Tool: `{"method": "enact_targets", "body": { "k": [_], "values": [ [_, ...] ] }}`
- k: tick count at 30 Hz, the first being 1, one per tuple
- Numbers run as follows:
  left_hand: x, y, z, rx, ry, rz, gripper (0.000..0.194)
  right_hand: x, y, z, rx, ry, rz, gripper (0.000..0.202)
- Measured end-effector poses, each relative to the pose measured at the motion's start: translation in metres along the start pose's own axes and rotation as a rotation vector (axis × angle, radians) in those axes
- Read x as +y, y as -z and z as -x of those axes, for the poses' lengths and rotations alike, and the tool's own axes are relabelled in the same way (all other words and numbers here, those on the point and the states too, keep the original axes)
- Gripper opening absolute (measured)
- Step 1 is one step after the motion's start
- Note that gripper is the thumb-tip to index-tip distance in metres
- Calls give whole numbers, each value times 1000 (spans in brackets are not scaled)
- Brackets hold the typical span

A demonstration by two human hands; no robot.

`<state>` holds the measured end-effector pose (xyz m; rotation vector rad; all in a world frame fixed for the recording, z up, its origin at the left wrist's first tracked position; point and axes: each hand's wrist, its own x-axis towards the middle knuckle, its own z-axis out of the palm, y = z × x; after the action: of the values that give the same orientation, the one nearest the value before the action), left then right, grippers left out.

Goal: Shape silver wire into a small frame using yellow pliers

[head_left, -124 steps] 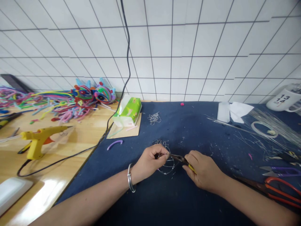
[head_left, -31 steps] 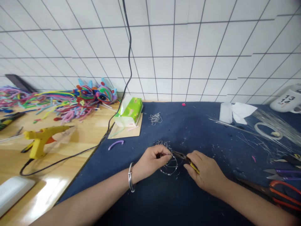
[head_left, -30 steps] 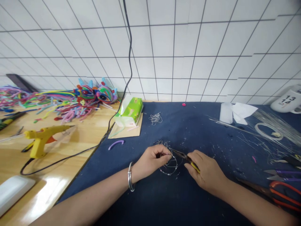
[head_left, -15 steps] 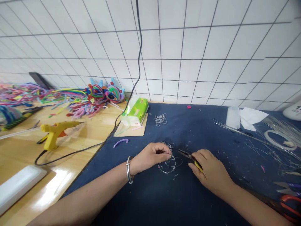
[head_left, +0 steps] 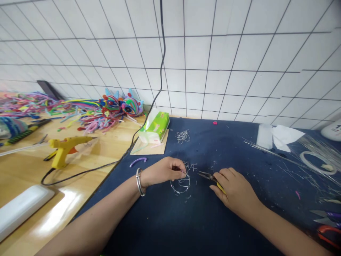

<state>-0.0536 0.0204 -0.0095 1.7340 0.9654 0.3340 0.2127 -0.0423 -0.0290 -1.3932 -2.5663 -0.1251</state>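
My left hand [head_left: 166, 170] is closed, thumb and fingertips pinching the upper edge of a thin wire ring with small beads [head_left: 179, 192]. The ring hangs from the pinch over the dark blue cloth [head_left: 160, 227]. To its right my right hand [head_left: 236, 190] is wrapped round needle-nose pliers [head_left: 209, 176] with yellow handles. Their tips point left toward the ring and stand apart from it. Bent wire pieces [head_left: 189, 166] lie just behind the ring, partly hidden by my left hand. Another tangle of wire [head_left: 182, 136] rests farther back.
At the left are a yellow glue gun [head_left: 62, 151], a white box-like object [head_left: 23, 209] and colourful pipe cleaners [head_left: 93, 121]. A green tissue pack [head_left: 159, 126] sits behind my left hand. Straight wires [head_left: 319, 149], scissors [head_left: 329, 217] and a black cable [head_left: 162, 71] are also around.
My left hand has shifted left with the beaded wire ring. My right hand has moved slightly left with the pliers. Both grips look the same.
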Motion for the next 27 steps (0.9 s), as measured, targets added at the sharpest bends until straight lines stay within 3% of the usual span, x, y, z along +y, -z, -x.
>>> {"method": "enact_targets", "body": {
  "k": [9,17,27],
  "values": [
    [-11,13,-2,1,34,-118,17,9,10,-29,-11,68,169,22],
    [-13,12,-5,35,5,-201,15,18,9,-57,-9,273,297,18],
    [-11,14,-4,64,-84,-291,14,18,10,-63,56,363,323,17]
  ]
}}
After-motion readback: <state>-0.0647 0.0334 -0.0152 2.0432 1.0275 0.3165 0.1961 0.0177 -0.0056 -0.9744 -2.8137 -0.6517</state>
